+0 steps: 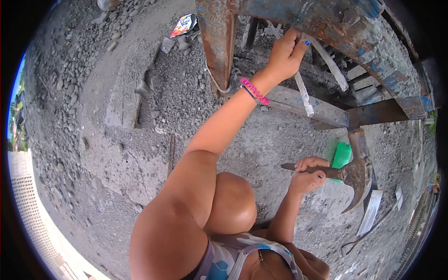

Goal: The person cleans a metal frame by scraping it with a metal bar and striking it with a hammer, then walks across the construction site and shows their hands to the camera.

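My left hand (284, 57), with pink and dark bands at its wrist, is closed on a pale grey strip at the rusty metal frame (326, 18). One pale length (329, 65) slants down to the right of the hand, and another (304, 95) hangs below it. Lower right, my right hand (309, 175) is wrapped round the handle of a rusty claw hammer (357, 179). The hammer's curved claw points down, and its other end reaches up to the frame's lower corner. Whether the two pale lengths are one piece is hidden by my left hand.
A rusty upright leg (218, 42) and a lower bar (284, 100) belong to the frame. Behind the hammer lies a green object (342, 156). A flat metal strip (370, 212) and a thin rod (368, 233) lie at right. A colourful wrapper (184, 25) rests on gravel at the top.
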Tool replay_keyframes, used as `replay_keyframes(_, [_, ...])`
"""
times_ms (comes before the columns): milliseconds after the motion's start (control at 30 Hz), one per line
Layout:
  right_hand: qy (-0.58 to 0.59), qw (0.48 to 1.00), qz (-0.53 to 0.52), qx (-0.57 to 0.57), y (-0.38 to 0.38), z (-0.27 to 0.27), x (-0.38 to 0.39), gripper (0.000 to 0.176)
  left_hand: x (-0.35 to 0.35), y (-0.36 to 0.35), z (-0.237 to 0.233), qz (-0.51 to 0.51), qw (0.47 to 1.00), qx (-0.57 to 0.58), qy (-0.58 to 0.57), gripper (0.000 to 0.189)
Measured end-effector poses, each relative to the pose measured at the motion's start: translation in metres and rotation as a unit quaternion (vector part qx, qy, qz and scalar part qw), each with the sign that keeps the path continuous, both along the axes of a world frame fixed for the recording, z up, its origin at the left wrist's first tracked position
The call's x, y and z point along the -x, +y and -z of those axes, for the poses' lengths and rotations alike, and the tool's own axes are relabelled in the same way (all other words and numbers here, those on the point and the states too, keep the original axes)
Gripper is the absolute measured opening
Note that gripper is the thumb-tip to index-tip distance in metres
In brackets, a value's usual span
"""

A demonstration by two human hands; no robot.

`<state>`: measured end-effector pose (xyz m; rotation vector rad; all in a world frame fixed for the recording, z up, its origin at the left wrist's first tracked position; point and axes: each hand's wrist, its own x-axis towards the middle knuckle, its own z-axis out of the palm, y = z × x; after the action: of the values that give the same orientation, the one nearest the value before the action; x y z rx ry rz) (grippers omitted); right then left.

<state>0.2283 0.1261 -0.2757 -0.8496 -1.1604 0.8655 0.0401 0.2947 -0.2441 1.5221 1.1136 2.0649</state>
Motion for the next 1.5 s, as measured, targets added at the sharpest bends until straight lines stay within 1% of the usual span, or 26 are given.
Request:
replay_keyframes(100, [0.006, 1.0, 0.001, 0.015, 0.0, 0.001, 0.0, 0.056, 0.0, 0.001, -0.002, -0.013, 1.0, -0.001, 0.012, 0.015])
replay_keyframes(200, [0.002, 1.0, -0.011, 0.002, 0.0, 0.003, -0.002, 0.056, -0.002, 0.003, 0.001, -0.011, 1.0, -0.004, 0.015, 0.015])
replay_keyframes(300, [0.007, 1.0, -0.014, 0.002, 0.0, 0.002, -0.003, 0.056, -0.001, 0.011, 0.012, -0.002, 1.0, 0.002, -0.013, 0.015])
replay_keyframes(400, [0.006, 1.0, -0.017, 0.0, -0.002, 0.003, -0.003, 0.055, 0.0, 0.012, 0.014, -0.002, 1.0, -0.003, -0.008, 0.016])
replay_keyframes(600, [-0.011, 1.0, -0.018, 0.002, -0.004, 0.006, -0.002, 0.057, -0.002, 0.008, 0.009, -0.013, 1.0, -0.011, 0.002, 0.016])
replay_keyframes(700, [0.026, 0.998, -0.047, 0.027, -0.005, 0.004, -0.003, 0.057, -0.002, 0.007, 0.007, -0.018, 1.0, -0.001, 0.015, 0.016])
replay_keyframes(800, [0.024, 0.997, -0.06, 0.041, -0.006, 0.004, -0.005, 0.057, -0.003, 0.006, 0.004, -0.016, 0.999, -0.012, 0.029, 0.016])
replay_keyframes(900, [0.03, 0.997, -0.066, 0.036, -0.006, 0.005, -0.005, 0.056, -0.003, 0.006, 0.001, -0.006, 1.0, 0.013, 0.025, 0.016])
replay_keyframes(1000, [-0.018, 0.998, -0.032, 0.044, -0.007, 0.007, -0.006, 0.06, 0.0, 0.012, 0.004, 0.027, 0.999, -0.014, -0.023, 0.016])
replay_keyframes(1033, [-0.015, 0.998, -0.036, 0.049, -0.008, 0.005, -0.007, 0.06, 0.001, 0.012, 0.001, 0.04, 0.998, -0.034, -0.039, 0.017])
replay_keyframes(1100, [-0.008, 0.997, -0.046, 0.058, -0.013, -0.001, -0.009, 0.06, 0.003, 0.009, -0.003, 0.03, 0.998, -0.034, -0.033, 0.018])
replay_keyframes(1200, [0.058, 0.994, -0.095, 0.001, -0.017, -0.004, -0.011, 0.06, 0.002, 0.004, -0.007, 0.005, 0.999, -0.035, -0.019, 0.019])
replay_keyframes(1233, [0.033, 0.992, -0.088, -0.084, -0.016, -0.008, -0.005, 0.051, 0.001, 0.003, -0.008, 0.003, 0.999, -0.036, -0.019, 0.02])
replay_keyframes(1300, [0.017, 0.993, -0.076, -0.083, -0.014, 0.003, 0.002, 0.043, 0.002, 0.002, -0.009, 0.001, 0.999, -0.034, -0.017, 0.02])
replay_keyframes(1333, [0.008, 0.994, -0.071, -0.082, -0.012, 0.011, 0.005, 0.04, 0.002, 0.002, -0.009, 0.0, 1.0, -0.028, -0.015, 0.02])
replay_keyframes(1367, [-0.122, 0.99, -0.033, -0.057, -0.006, 0.021, 0.007, 0.032, 0.001, 0.002, -0.008, -0.001, 1.0, -0.021, -0.013, 0.021])
replay_keyframes(1467, [-0.059, 0.996, -0.038, 0.045, -0.007, 0.025, 0.007, 0.03, 0.002, 0.007, -0.003, 0.017, 0.998, -0.04, -0.039, 0.021])
replay_keyframes(1500, [-0.041, 0.998, -0.026, 0.048, -0.009, 0.021, 0.005, 0.038, 0.002, 0.01, -0.001, 0.024, 0.998, -0.045, -0.045, 0.019])
